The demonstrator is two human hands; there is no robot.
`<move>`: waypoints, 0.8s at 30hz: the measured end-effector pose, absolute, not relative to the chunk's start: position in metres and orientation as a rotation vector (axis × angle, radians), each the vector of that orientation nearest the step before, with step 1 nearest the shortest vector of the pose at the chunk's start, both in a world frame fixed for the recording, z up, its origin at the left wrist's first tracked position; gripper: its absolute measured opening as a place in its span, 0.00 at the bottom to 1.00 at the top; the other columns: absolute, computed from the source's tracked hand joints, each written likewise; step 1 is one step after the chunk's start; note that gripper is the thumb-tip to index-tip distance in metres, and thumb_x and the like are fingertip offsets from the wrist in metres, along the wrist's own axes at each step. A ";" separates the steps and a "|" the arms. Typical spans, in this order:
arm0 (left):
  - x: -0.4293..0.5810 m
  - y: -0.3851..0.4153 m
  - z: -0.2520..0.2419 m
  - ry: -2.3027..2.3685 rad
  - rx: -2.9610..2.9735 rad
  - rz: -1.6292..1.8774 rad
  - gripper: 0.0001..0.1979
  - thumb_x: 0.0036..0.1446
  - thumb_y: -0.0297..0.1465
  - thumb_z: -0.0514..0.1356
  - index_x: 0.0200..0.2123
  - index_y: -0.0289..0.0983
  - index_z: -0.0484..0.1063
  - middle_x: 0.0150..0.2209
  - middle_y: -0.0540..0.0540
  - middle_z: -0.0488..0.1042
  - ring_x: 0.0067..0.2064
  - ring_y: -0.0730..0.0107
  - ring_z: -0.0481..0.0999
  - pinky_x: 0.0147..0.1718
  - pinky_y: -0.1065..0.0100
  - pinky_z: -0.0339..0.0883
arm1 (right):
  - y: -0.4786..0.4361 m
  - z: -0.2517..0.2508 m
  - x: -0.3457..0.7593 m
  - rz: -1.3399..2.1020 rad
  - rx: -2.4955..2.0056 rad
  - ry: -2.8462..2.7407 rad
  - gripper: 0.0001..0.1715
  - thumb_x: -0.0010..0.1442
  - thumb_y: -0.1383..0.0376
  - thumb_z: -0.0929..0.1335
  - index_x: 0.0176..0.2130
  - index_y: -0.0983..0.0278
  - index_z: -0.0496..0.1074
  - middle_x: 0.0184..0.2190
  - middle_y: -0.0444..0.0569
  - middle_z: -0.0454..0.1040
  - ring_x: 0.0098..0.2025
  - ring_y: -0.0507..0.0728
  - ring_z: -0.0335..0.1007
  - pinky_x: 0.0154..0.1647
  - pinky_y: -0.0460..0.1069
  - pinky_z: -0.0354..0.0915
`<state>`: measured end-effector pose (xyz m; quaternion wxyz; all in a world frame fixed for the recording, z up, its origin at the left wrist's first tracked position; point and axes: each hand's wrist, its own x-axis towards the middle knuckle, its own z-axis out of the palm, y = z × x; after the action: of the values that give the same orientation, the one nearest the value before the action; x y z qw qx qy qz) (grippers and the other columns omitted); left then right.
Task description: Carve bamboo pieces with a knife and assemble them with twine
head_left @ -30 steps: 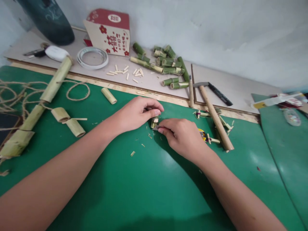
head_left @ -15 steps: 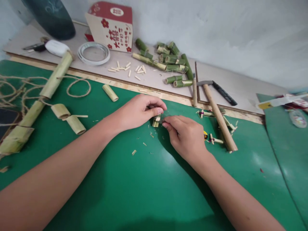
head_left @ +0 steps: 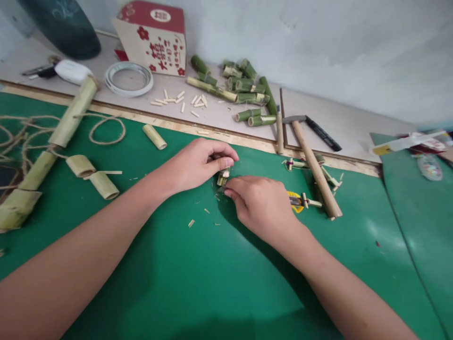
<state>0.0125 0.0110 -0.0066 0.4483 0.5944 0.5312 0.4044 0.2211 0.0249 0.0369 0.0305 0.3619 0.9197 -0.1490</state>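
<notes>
Holding the piece (head_left: 222,180), a short bamboo stub, roughly upright at mid-bench: left hand (head_left: 205,163), thumb and forefinger pinched about its top, which they cover; remaining fingers curled, partly out of sight. Right hand (head_left: 261,200): thumb and forefinger pressed together on a small blade (head_left: 222,189), only its grey tip exposed near the foot of the piece; contact between edge and bamboo cannot be made out. Shavings (head_left: 191,223), scattered on the green bench (head_left: 191,278) nearby, the finest barely discernible. Yellow tool (head_left: 297,202), partly hidden behind the right hand, type uncertain. Hammer (head_left: 320,175), wooden handle lying across small bamboo parts (head_left: 331,179) and obscuring some; head beside a marker (head_left: 323,133). Chisel (head_left: 280,134), just left of the hammer. Green offcuts (head_left: 247,86), heaped on the rear board (head_left: 354,137), lower ones overlapped; pegs (head_left: 200,100), loose, left of these. Box (head_left: 166,45), red and white; coil (head_left: 129,79), pale, in front. Bottle (head_left: 63,30), dark, cut off by the top edge. Tubes (head_left: 75,113) and twine (head_left: 122,130), at left, running past the frame. Packet (head_left: 430,167), far right, contents blurred.
</notes>
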 end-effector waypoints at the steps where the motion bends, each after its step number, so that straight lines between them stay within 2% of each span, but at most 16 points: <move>1: 0.013 0.011 -0.006 1.317 1.465 0.995 0.11 0.64 0.36 0.65 0.44 0.37 0.84 0.42 0.43 0.86 0.42 0.63 0.84 0.42 0.64 0.77 | 0.023 0.036 0.222 -0.465 1.122 2.845 0.13 0.72 0.65 0.66 0.42 0.58 0.81 0.40 0.48 0.87 0.39 0.60 0.81 0.32 0.51 0.53; 5: 0.013 0.011 -0.003 1.312 1.443 0.989 0.12 0.63 0.37 0.65 0.43 0.37 0.84 0.41 0.43 0.85 0.40 0.63 0.83 0.41 0.64 0.77 | 0.024 0.024 0.231 -0.580 1.201 2.941 0.13 0.74 0.63 0.65 0.45 0.59 0.80 0.42 0.48 0.87 0.41 0.59 0.82 0.36 0.50 0.60; 8: 0.013 0.012 -0.005 1.293 1.444 1.001 0.11 0.64 0.37 0.66 0.43 0.37 0.84 0.41 0.44 0.85 0.41 0.64 0.84 0.42 0.64 0.78 | 0.029 0.016 0.234 -0.522 1.238 3.054 0.14 0.76 0.62 0.64 0.47 0.60 0.80 0.42 0.50 0.86 0.42 0.59 0.81 0.39 0.51 0.63; 14: 0.011 0.012 -0.011 1.279 1.488 1.023 0.10 0.65 0.35 0.65 0.45 0.38 0.84 0.43 0.45 0.85 0.42 0.65 0.83 0.44 0.64 0.77 | 0.032 0.010 0.234 -0.323 1.147 3.216 0.16 0.76 0.62 0.63 0.45 0.62 0.80 0.36 0.50 0.84 0.38 0.58 0.78 0.37 0.51 0.62; 19: 0.012 0.013 -0.012 1.265 1.480 1.032 0.10 0.65 0.35 0.65 0.45 0.38 0.84 0.42 0.45 0.85 0.42 0.65 0.82 0.43 0.64 0.76 | 0.029 0.012 0.232 -0.312 1.158 3.174 0.16 0.77 0.62 0.63 0.45 0.61 0.79 0.37 0.49 0.83 0.38 0.58 0.75 0.37 0.51 0.60; 24: 0.012 0.013 -0.012 1.268 1.456 1.030 0.09 0.65 0.36 0.65 0.44 0.39 0.83 0.40 0.46 0.84 0.41 0.65 0.82 0.44 0.63 0.77 | 0.032 0.024 0.228 -0.362 1.134 3.073 0.17 0.77 0.60 0.62 0.44 0.61 0.78 0.39 0.53 0.81 0.42 0.61 0.71 0.41 0.53 0.60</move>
<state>0.0122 0.0132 -0.0122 0.4586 0.5912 0.5150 0.4183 0.2282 0.0321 0.0236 -0.0769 0.3430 0.9298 -0.1094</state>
